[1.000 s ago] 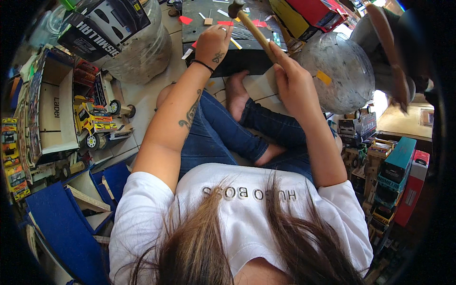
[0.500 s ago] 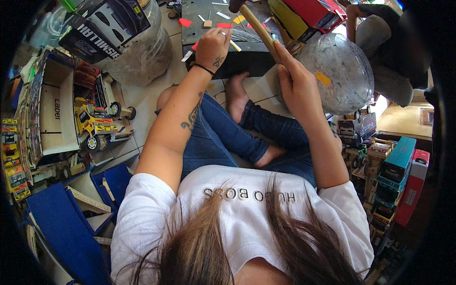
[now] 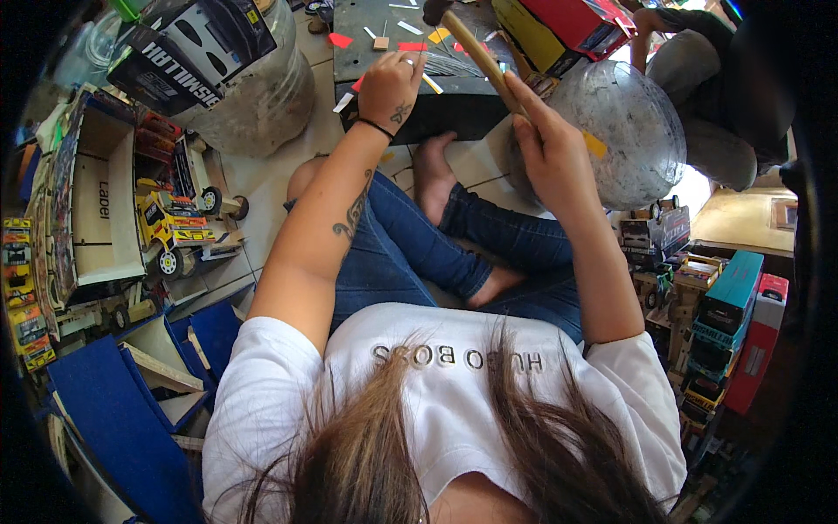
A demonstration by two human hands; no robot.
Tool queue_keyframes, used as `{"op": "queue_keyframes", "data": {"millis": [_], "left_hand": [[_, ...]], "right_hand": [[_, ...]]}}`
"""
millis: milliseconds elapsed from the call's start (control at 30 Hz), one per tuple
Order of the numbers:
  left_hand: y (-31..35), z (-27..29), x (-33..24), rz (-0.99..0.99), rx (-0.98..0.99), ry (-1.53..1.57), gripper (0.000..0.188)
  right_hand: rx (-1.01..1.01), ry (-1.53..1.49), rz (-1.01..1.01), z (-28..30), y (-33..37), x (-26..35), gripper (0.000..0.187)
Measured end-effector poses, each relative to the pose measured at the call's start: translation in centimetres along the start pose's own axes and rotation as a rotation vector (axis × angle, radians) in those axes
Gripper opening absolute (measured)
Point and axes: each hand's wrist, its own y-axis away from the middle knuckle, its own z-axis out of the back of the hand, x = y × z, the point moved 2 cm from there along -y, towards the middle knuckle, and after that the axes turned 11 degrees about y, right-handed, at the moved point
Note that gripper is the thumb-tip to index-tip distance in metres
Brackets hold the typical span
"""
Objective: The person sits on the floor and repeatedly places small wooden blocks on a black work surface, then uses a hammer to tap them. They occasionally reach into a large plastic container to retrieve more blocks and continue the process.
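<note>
My right hand (image 3: 552, 144) is wrapped round the wooden handle of a hammer (image 3: 476, 52), which slants up to the left with its dark head at the top edge of the view. My left hand (image 3: 389, 86), with a ring on it, rests on the dark work board (image 3: 356, 39), fingers pinched together. A thin metal wire (image 3: 423, 45) stands up at its fingertips; its lower end is hidden. Beside that hand are a small wooden block (image 3: 381, 43) with a thin wire upright in it, red scraps (image 3: 340, 40) and a bunch of thin wires (image 3: 467, 66).
White strips (image 3: 408, 27) lie about the board. Large plastic-wrapped bundles (image 3: 624, 131) flank it. Wooden toy trucks (image 3: 170, 218) and an open wooden box body (image 3: 105, 196) stand left, blue panels (image 3: 113, 419) below them, more toy trucks (image 3: 729, 297) right. Another person (image 3: 707, 96) sits at upper right.
My right hand and the hammer have shifted very slightly, the hand a little lower and to the right. The left hand stays in place. The other person's arm has moved slightly.
</note>
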Motion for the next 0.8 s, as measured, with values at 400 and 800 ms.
{"op": "queue_keyframes", "data": {"millis": [400, 800], "left_hand": [[-0.2, 4.7, -0.2, 0.259, 0.402, -0.091, 0.02], [1.9, 5.8, 0.3, 0.003, 0.126, -0.132, 0.022]], "right_hand": [[0.092, -0.187, -0.212, -2.1, 3.2, -2.2, 0.047], [0.128, -0.097, -0.142, -3.9, 3.5, -2.0, 0.048]]}}
